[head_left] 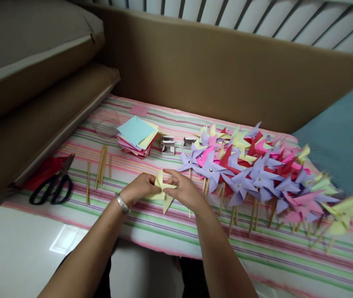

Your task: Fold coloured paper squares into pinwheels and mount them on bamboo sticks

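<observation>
Pinwheel paper, a pale yellow square [163, 189] with its corners partly folded in, sits between both hands just above the striped cloth [176, 231] that covers the surface, near the front edge and a little left of centre.

Going left to right: black-handled scissors [52, 187] lie on the cloth beside a scrap of red paper [44, 169]. Next come a few thin wooden sticks [101, 169], loose and unused. Behind them is a stack of coloured paper squares [137, 135], light blue on top, still uncut and unfolded. Two small open boxes [168, 145] sit just right of the stack; what they hold is too small to tell.

The left hand [139, 189], with a metal bangle at the wrist, pinches the yellow paper's left side. The right hand [184, 191] closes its grip on the right side, fingertips meeting near the paper's middle.

Further right, a large heap of finished pinwheels [257, 169] in purple, pink, red and yellow lies on sticks, spreading to the far right edge.

Judging by this, many pinwheels are done, one is mid-fold without a stick yet, and paper and sticks remain for more.
</observation>
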`<state>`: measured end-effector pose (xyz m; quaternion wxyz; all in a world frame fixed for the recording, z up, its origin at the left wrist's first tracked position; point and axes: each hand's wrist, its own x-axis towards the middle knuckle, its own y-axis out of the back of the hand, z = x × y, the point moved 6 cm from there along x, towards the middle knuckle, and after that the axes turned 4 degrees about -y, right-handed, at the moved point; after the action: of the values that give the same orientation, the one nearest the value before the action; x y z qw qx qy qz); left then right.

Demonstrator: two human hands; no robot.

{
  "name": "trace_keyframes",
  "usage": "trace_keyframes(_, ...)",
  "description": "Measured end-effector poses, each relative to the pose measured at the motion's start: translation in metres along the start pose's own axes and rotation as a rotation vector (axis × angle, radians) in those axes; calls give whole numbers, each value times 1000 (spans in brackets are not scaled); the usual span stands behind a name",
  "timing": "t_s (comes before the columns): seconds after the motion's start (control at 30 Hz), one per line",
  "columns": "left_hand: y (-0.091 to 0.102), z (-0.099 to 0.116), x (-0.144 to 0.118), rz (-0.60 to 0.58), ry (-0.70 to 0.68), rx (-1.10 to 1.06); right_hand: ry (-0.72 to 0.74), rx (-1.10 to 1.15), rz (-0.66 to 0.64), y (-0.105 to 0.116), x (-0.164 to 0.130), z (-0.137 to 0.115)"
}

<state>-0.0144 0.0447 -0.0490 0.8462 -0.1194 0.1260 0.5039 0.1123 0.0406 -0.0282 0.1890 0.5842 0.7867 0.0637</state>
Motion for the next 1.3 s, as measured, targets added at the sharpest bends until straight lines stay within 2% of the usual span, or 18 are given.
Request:
trace_keyframes(0.2, -5, -2, 2, -44, -28, 66, -15, 34, -102, -8, 1, 8)
trace_keyframes(0.3, 0, 3, 2, 11, -57, 12, -44, 185, -109, -10, 3, 9)
trace_keyframes(0.43, 13, 10, -3, 190, -78, -246, -93, 473, 6, -4, 7, 7)
trace_keyframes(0.57, 2, 6, -3, 178, -82, -490, -113, 622, 132, 1, 9, 5)
trace_keyframes(0.67, -8, -1, 3, 207, -104, -564, -79, 687, 233, 1, 10, 5)
trace_keyframes(0.8, -11, -4, 6, 309, -117, -569, -41, 719, 301, -6, 11, 5)
trace_keyframes(1.0, -4, -2, 2, 377, -94, -525, -88, 700, 291, -11, 12, 11)
trace_keyframes(1.13, 12, 0, 1, 434, -74, -516, -87, 566, 312, -8, 11, 13)
trace_keyframes(1.2, 25, 2, 0, 477, -87, -522, -1, 422, 370, -3, 7, 8)
trace_keyframes(1.3, 44, 6, -5, 541, -114, -534, 252, 92, 456, 0, -4, -13)
